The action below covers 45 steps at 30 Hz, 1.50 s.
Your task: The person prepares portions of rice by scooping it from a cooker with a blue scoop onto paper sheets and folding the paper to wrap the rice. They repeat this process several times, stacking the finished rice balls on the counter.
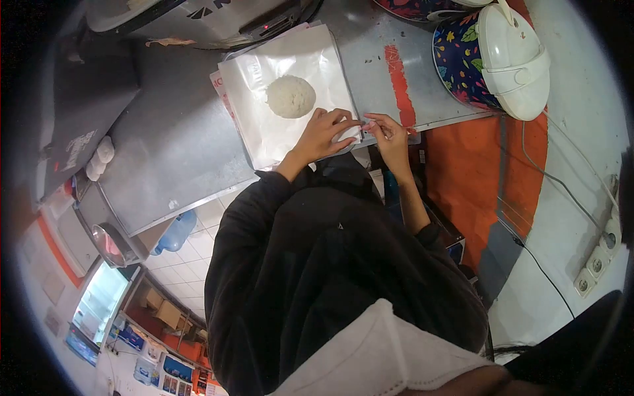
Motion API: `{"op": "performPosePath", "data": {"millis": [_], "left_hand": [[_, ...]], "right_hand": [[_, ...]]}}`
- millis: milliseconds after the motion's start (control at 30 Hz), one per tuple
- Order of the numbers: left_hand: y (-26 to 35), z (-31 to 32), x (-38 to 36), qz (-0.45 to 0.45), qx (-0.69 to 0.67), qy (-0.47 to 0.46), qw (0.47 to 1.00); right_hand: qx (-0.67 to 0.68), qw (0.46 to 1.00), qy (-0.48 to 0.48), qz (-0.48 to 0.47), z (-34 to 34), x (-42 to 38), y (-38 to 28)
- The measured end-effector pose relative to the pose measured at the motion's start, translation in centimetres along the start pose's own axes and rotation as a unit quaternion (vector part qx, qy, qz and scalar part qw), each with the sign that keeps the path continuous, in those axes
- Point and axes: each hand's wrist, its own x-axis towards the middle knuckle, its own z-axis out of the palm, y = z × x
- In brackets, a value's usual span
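Note:
A rounded mound of white rice (290,97) rests on a sheet of white wrapping paper (258,133), which tops a stack of such sheets on the metal counter. Over the paper's near right corner is my left hand (323,137), its fingers stretched to the right and its thumb apart from them, with white paper showing in the gap. Just off that corner, my right hand (389,136) has thumb and forefinger closed in a pinch. A tiny pinkish bit shows where the fingertips of both hands meet; what it is I cannot make out.
Behind the paper stands a large grey rice cooker (218,23). A patterned bucket with a white lid (516,63) sits at the right end of the metal counter (173,135). Red tape (399,86) crosses the counter. Sockets and cables (598,263) line the right wall.

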Motion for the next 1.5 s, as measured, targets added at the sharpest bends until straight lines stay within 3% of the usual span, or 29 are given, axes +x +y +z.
{"op": "performPosePath", "data": {"millis": [67, 200, 267, 300, 333, 400, 467, 533, 600, 667, 733, 767, 800, 833, 867, 900, 933, 967, 1000, 1033, 1100, 1167, 1200, 1233, 1267, 1333, 1400, 1433, 1500], "left_hand": [[0.2, 0.1, -0.2, -0.008, -0.014, 0.011, 1.0], [0.2, 1.3, -2.0, -0.149, -0.14, 0.003, 0.979], [1.2, 0.5, -2.6, -0.214, -0.188, 0.024, 0.958], [2.3, -0.1, -2.9, -0.182, -0.167, 0.075, 0.966], [3.3, -0.8, -3.1, -0.149, -0.146, 0.123, 0.97], [4.0, -0.9, -2.6, -0.148, -0.131, 0.139, 0.97], [3.3, 0.1, -2.1, -0.121, -0.126, 0.075, 0.982], [3.4, 0.5, -1.4, -0.109, -0.114, 0.079, 0.984], [3.2, 0.8, -1.0, -0.104, -0.017, 0.065, 0.992], [2.8, -0.5, -0.8, -0.105, -0.082, 0.042, 0.99], [-0.2, 2.3, -1.2, 0.033, -0.148, 0.043, 0.988], [-1.4, 5.7, -0.6, -0.028, -0.105, -0.051, 0.993], [-0.8, 3.8, -0.6, 0.069, -0.144, 0.008, 0.987], [-0.5, 3.5, -0.6, 0.082, -0.151, 0.008, 0.985], [-0.9, 4.0, -0.4, 0.098, -0.166, 0.014, 0.981], [-0.2, 3.7, -0.5, 0.044, -0.155, -0.006, 0.987], [0.0, 3.2, -0.8, 0.029, -0.197, -0.018, 0.98], [1.5, 0.6, -0.5, -0.003, -0.194, -0.031, 0.981], [1.3, -0.8, -0.4, 0.002, -0.152, 0.007, 0.988], [0.7, -2.0, 0.0, 0.018, -0.114, 0.034, 0.993], [-1.1, -5.4, 1.0, 0.002, -0.096, 0.191, 0.977], [-4.6, -8.9, 2.0, 0.03, 0.068, 0.301, 0.951], [-6.2, -10.8, 1.9, 0.016, 0.162, 0.294, 0.942], [-7.7, -11.5, 1.8, -0.068, 0.281, 0.188, 0.939], [-9.1, -12.2, 2.1, -0.07, 0.286, 0.195, 0.936], [-10.4, -12.9, 3.4, -0.117, 0.357, -0.126, 0.918], [-8.1, -14.0, 4.0, -0.105, 0.365, -0.112, 0.918], [-7.6, -14.2, 4.6, -0.141, 0.342, -0.155, 0.916], [-9.1, -13.1, 4.4, -0.17, 0.317, -0.202, 0.911]], "right_hand": [[-0.002, 1.0, 0.016, 0.002, 0.1, 0.0, -0.1], [0.025, 0.998, 0.043, -0.046, -0.1, 1.3, 0.3], [0.048, 0.992, -0.078, 0.081, -0.4, 2.5, -1.4], [0.044, 0.982, -0.123, 0.137, 0.4, 3.8, -2.1], [0.045, 0.981, -0.137, 0.134, 1.6, 5.3, -3.1], [-0.176, 0.966, -0.176, 0.07, 5.1, 8.9, -5.0], [-0.263, 0.952, -0.061, -0.146, 9.1, 13.1, -4.3], [-0.288, 0.939, -0.057, -0.178, 11.0, 16.4, -4.6], [-0.312, 0.924, -0.051, -0.214, 11.8, 17.4, -5.2], [-0.28, 0.943, -0.034, -0.177, 11.6, 16.7, -6.3], [-0.272, 0.936, -0.03, -0.221, 11.2, 16.2, -5.1], [-0.266, 0.938, -0.047, -0.218, 11.0, 15.6, -5.8], [-0.294, 0.92, -0.058, -0.254, 11.0, 15.7, -5.6], [-0.415, 0.889, -0.056, -0.186, 11.0, 17.5, -3.4], [-0.351, 0.892, -0.038, -0.281, 11.2, 16.7, -3.9], [-0.344, 0.851, -0.067, -0.392, 11.3, 16.5, -5.1], [-0.379, 0.907, -0.105, -0.152, 11.6, 16.1, -5.8], [-0.283, 0.891, -0.079, -0.345, 10.6, 17.6, -3.5], [-0.44, 0.848, -0.078, -0.285, 9.7, 19.8, -2.6], [-0.386, 0.867, -0.105, -0.296, 8.1, 21.3, -1.2], [-0.34, 0.89, -0.125, -0.276, 7.4, 18.9, -3.2], [-0.259, 0.933, -0.139, -0.209, 6.8, 17.0, -4.0], [-0.221, 0.948, -0.149, -0.173, 6.6, 16.9, -4.4], [-0.223, 0.945, -0.155, -0.18, 6.0, 17.4, -4.1], [-0.206, 0.947, -0.197, -0.146, 5.6, 18.1, -3.4], [-0.197, 0.945, -0.234, -0.112, 5.2, 18.7, -4.0], [-0.175, 0.909, -0.349, -0.143, 5.5, 18.2, -5.0], [-0.176, 0.911, -0.346, -0.14, 5.3, 18.9, -4.7], [-0.236, 0.851, -0.453, -0.125, 5.0, 21.6, -3.6]]}}
